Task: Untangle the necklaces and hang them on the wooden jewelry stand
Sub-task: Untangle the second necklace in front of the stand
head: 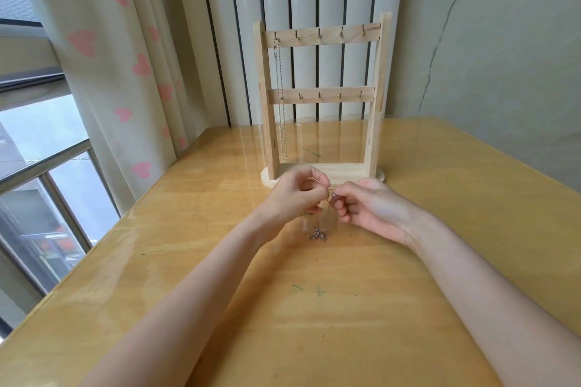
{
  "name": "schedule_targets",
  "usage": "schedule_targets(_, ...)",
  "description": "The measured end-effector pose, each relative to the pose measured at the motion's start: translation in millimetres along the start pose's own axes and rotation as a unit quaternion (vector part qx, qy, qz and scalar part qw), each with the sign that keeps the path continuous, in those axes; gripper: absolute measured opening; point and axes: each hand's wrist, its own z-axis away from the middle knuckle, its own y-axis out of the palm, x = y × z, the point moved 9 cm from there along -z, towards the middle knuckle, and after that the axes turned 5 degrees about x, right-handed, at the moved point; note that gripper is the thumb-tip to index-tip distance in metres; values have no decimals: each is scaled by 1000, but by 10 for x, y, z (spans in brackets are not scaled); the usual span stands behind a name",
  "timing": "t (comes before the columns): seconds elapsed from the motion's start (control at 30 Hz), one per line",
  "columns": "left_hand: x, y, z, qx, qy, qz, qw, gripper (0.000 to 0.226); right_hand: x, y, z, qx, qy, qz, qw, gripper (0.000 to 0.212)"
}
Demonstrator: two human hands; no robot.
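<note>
Both my hands meet just in front of the base of the wooden jewelry stand (320, 97), above the table (314, 308). My left hand (295, 190) has its fingers curled, thumb and forefinger pinching something fine; my right hand (367, 204) is likewise curled, its fingertips (338, 203) pinching what looks like a small pinkish bead or clasp. The two pinches nearly touch, so the stretch of chain between them is very short.

The tangled necklaces (318, 233) lie as a small silvery clump on the table, directly below the gap between my hands and toward me. The strand that should join the clump to my fingers is too thin to trace; I judge that it hangs roughly upright from the pinch. Neither hand is clearly nearer the clump.

One necklace (282, 97) already hangs from the leftmost hook of the top bar, falling straight down past the lower bar almost to the base. The remaining hooks (341, 33) appear bare. They lie up and away from my fingers, so hanging calls for a lift forward over the base.

Hard to make out: how many chains form the clump, which of them I hold, and whether a dark fleck under my left wrist belongs to a chain.
</note>
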Motion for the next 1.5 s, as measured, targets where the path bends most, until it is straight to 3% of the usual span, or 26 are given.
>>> schedule_targets(0.23, -4, -94, -8, -12, 11, -2, 1000, 7, 82, -103, 16, -34, -39, 17, 998, 16)
schedule_targets(0.47, -22, -97, -11, -15, 10, -26, 999, 7, 99, -113, 16, -36, -50, 42, 997, 9)
schedule_targets(0.6, -2, -84, -12, -9, -5, -24, 1000, 8, 58, -107, -3, -26, -43, 44, 998, 22)
schedule_targets(1.07, 106, -53, 8, -2, -52, -11, 999, 14, 14, 7, -39, 16, -31, 75, 997, 18)
schedule_targets(1.4, 66, -196, -1, -56, -29, 10, 998, 17, 53, -5, -19, -1, -39, 63, 997, 18)
schedule_targets(1.5, 42, -172, -9, -34, -14, 10, 999, 9, 59, -17, -14, -2, -42, 73, 996, 16)
